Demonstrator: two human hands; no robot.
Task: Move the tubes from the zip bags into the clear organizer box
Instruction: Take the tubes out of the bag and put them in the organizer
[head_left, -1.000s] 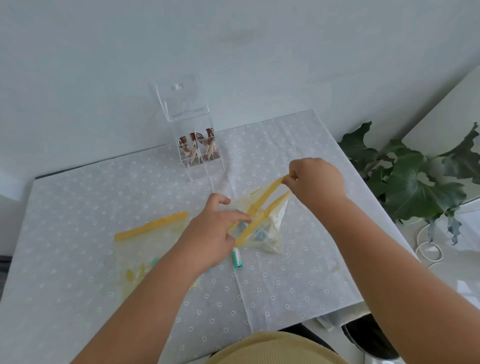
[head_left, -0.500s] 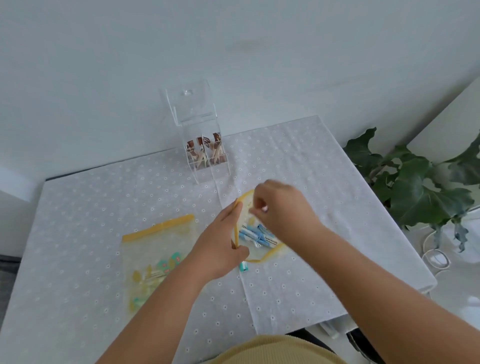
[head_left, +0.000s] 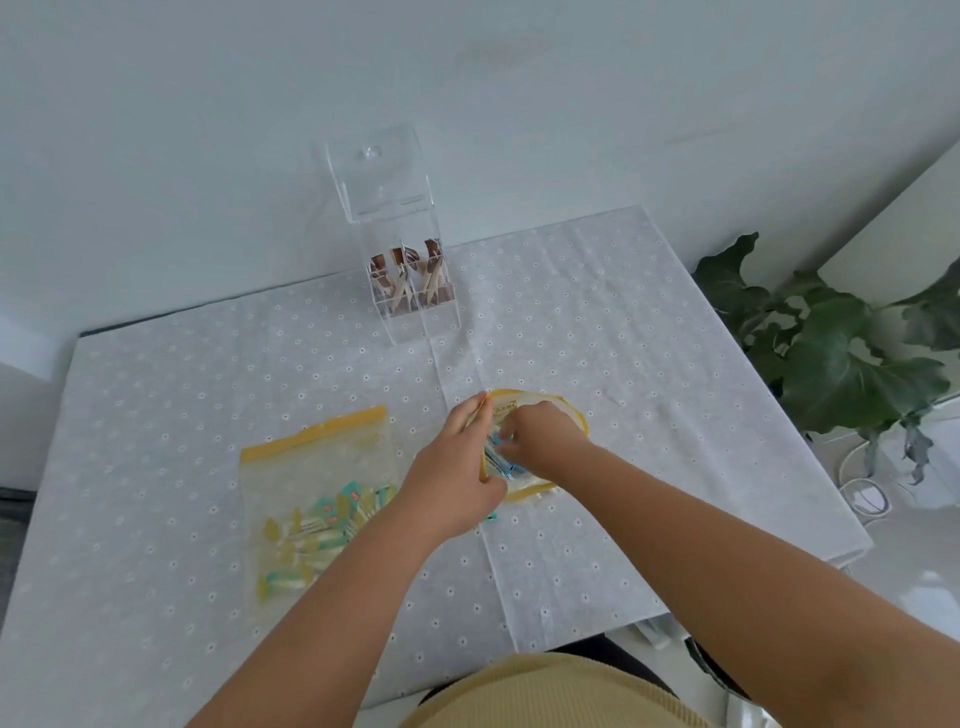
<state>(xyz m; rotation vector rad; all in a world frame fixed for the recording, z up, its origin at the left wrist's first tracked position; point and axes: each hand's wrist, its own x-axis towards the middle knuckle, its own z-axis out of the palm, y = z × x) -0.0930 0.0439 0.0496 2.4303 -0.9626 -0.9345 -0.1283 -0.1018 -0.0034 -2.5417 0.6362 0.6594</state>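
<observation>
A zip bag (head_left: 540, 410) with a yellow rim lies open at the middle of the table. My left hand (head_left: 454, 478) pinches its near-left rim and holds the mouth apart. My right hand (head_left: 540, 441) reaches inside the bag, fingers closed around blue tubes (head_left: 497, 457). A second zip bag (head_left: 317, 467), sealed, lies to the left with several yellow and teal tubes (head_left: 322, 525) in it. The clear organizer box (head_left: 410, 306) stands at the back with its lid up and brown tubes in its rear compartments. A teal tube tip (head_left: 491, 516) peeks out under my left hand.
A white dotted tablecloth (head_left: 623, 332) covers the table, whose right edge drops off beside a green leafy plant (head_left: 831, 353). White cables (head_left: 862, 488) lie on the floor at the right. A pale wall rises behind the box.
The right hand let go of the bag's rim, came down and went into the open bag. The left hand kept hold of the rim, and the bag settled flatter on the table.
</observation>
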